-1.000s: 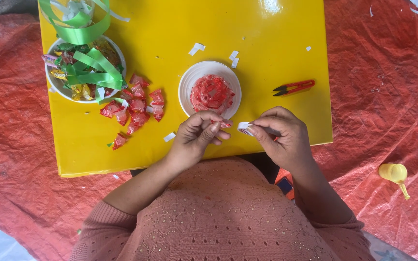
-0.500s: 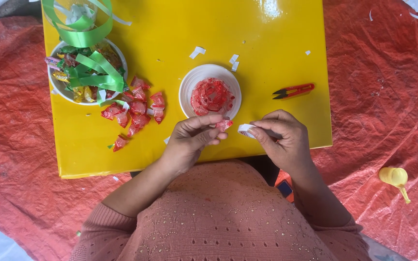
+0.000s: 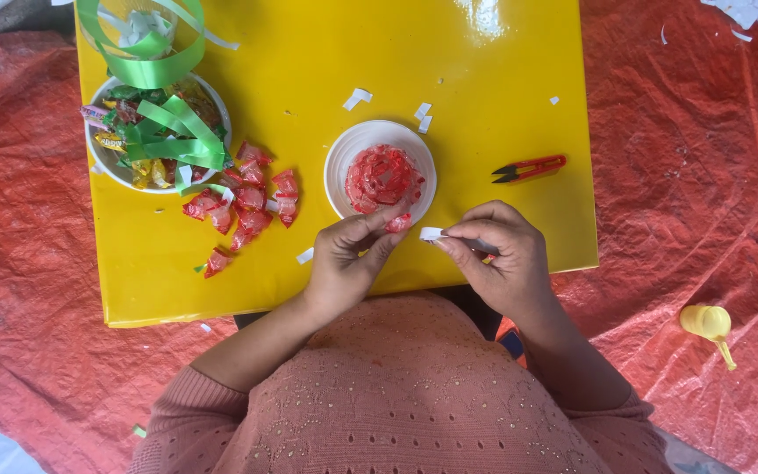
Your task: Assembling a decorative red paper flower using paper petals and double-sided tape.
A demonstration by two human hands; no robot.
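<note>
My left hand (image 3: 348,254) pinches a small red wrapped candy (image 3: 398,223) at the near rim of a white paper plate (image 3: 340,167). On that plate, red candies (image 3: 382,177) are stuck in a ring. My right hand (image 3: 502,254) holds a small white paper strip (image 3: 432,233) between thumb and finger, close to the candy. Both hands rest over the front edge of the yellow table (image 3: 309,70).
A pile of loose red candies (image 3: 243,202) lies left of the plate. A white bowl (image 3: 107,167) of mixed sweets and green ribbon (image 3: 168,132) stands far left. Red thread snips (image 3: 530,168) lie right. White paper scraps (image 3: 358,97) are scattered. A yellow glue bottle (image 3: 706,323) lies on the red tarp (image 3: 704,175).
My left hand has moved with the red candy up to the plate's near rim. The right hand keeps the white strip and stays almost still.
</note>
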